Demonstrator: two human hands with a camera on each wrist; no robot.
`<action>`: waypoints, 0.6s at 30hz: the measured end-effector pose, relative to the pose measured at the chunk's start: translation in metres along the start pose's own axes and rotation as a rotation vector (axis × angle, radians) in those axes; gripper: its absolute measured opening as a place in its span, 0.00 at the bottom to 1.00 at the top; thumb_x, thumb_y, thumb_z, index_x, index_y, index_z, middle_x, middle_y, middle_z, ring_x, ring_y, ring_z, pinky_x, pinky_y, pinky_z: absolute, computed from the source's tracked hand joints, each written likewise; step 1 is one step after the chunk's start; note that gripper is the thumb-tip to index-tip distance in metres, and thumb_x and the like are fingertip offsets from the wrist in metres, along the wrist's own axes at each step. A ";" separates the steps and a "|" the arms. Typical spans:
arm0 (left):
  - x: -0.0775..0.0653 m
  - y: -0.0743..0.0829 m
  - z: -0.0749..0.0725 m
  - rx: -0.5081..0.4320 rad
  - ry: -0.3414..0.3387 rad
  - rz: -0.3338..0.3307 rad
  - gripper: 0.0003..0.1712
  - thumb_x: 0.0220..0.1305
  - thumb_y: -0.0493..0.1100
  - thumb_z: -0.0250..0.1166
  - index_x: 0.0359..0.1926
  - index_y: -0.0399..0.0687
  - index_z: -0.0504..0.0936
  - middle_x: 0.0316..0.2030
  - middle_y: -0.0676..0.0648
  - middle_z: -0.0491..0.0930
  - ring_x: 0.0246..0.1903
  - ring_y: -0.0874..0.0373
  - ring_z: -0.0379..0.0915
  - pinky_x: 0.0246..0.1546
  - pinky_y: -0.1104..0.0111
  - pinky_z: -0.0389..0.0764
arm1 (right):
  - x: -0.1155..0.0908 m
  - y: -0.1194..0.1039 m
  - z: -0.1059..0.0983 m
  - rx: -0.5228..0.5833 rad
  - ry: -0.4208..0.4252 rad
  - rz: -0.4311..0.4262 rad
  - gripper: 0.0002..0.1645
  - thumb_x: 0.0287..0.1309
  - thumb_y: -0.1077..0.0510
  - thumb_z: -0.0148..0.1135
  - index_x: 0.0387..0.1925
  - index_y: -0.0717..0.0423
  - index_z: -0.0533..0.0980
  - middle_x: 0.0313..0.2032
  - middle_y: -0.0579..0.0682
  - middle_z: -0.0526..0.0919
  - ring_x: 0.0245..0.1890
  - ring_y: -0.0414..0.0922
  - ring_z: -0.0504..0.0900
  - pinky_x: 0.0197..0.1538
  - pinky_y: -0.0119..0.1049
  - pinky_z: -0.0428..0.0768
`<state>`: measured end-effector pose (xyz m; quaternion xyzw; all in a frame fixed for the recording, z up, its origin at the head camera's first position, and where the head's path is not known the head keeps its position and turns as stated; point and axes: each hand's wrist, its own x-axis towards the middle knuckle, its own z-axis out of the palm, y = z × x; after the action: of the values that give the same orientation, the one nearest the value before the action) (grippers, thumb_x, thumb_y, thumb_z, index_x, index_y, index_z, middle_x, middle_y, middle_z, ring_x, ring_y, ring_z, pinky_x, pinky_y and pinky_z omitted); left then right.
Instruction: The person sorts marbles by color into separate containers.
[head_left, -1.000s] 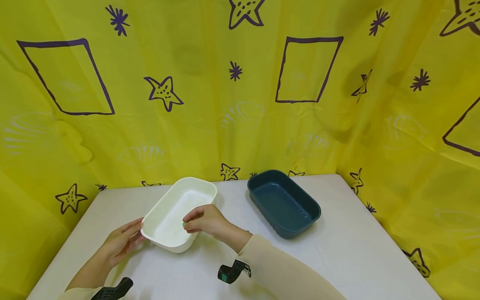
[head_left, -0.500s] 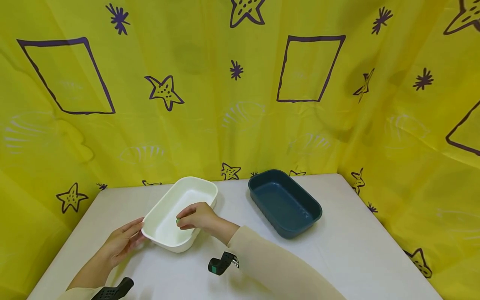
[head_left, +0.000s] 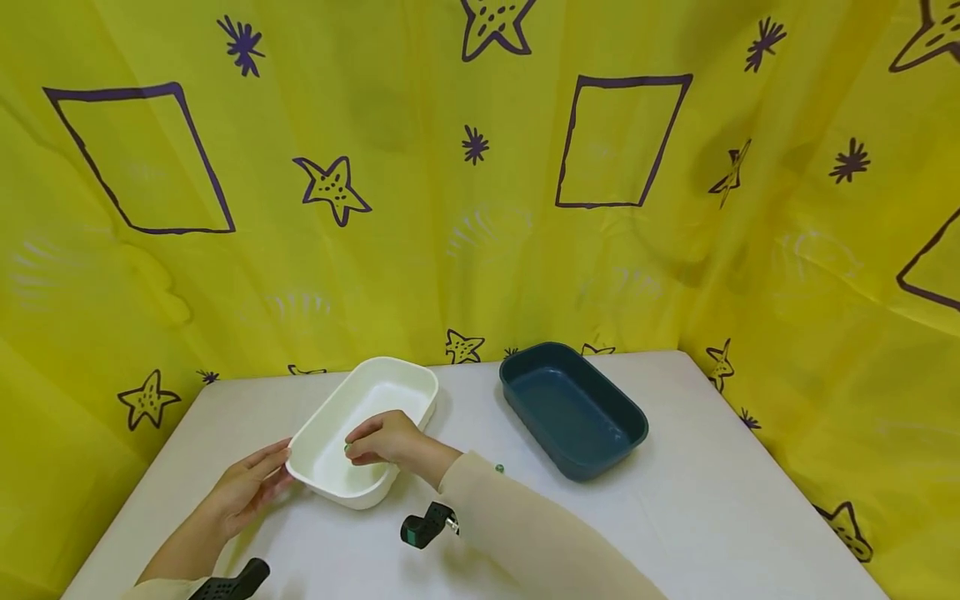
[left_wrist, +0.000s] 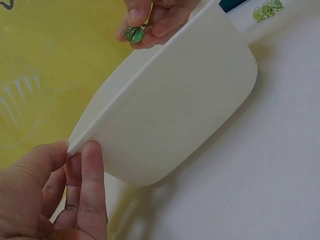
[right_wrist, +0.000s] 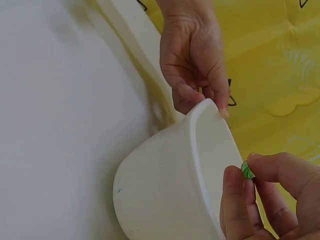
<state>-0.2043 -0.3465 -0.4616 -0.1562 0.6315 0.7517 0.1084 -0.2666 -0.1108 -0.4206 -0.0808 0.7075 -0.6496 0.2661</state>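
Note:
A white plastic tub (head_left: 367, 498) stands on the left half of the table, and my left hand (head_left: 243, 496) pinches its near left corner at the rim between thumb and fingers. Over the tub's inside, my right hand (head_left: 386, 438) holds a green glass marble (right_wrist: 247, 170) between thumb and fingertips. In the left wrist view the marble shows clear green with darker swirls, just above the rim of the tub. The tub's floor is partly hidden by my right hand in the head view.
A dark blue tub (head_left: 573, 412) stands right of the white one. In the left wrist view, 3 loose green marbles (left_wrist: 267, 9) lie on the white-covered table; one marble (head_left: 499, 468) shows beside my right sleeve. A yellow patterned curtain (head_left: 405, 275) hangs around the table.
My right hand has moved left over the white tub, still holding the marble. A loose marble beside my right sleeve has come into view. My left hand stays at the rim.

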 end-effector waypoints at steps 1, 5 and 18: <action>0.000 0.000 0.000 0.002 -0.002 -0.001 0.16 0.72 0.43 0.59 0.32 0.72 0.84 0.34 0.59 0.82 0.34 0.68 0.80 0.40 0.77 0.83 | 0.001 0.000 0.000 -0.003 0.001 0.001 0.07 0.52 0.75 0.66 0.35 0.69 0.83 0.29 0.53 0.86 0.29 0.45 0.87 0.38 0.34 0.87; 0.000 0.000 0.000 0.011 0.001 0.005 0.16 0.73 0.43 0.59 0.32 0.73 0.84 0.34 0.60 0.82 0.34 0.68 0.80 0.39 0.78 0.83 | 0.006 -0.001 0.002 -0.025 -0.001 -0.004 0.06 0.52 0.74 0.67 0.35 0.69 0.83 0.28 0.54 0.86 0.29 0.46 0.87 0.38 0.34 0.87; -0.001 0.000 0.002 0.035 0.010 0.019 0.17 0.73 0.43 0.58 0.32 0.74 0.84 0.33 0.60 0.81 0.32 0.69 0.79 0.34 0.80 0.82 | 0.020 0.001 0.008 -0.071 0.037 0.009 0.06 0.49 0.75 0.67 0.32 0.69 0.83 0.24 0.51 0.85 0.26 0.44 0.85 0.36 0.32 0.87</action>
<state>-0.2033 -0.3440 -0.4609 -0.1522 0.6464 0.7408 0.1008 -0.2794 -0.1271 -0.4270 -0.0750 0.7353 -0.6242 0.2530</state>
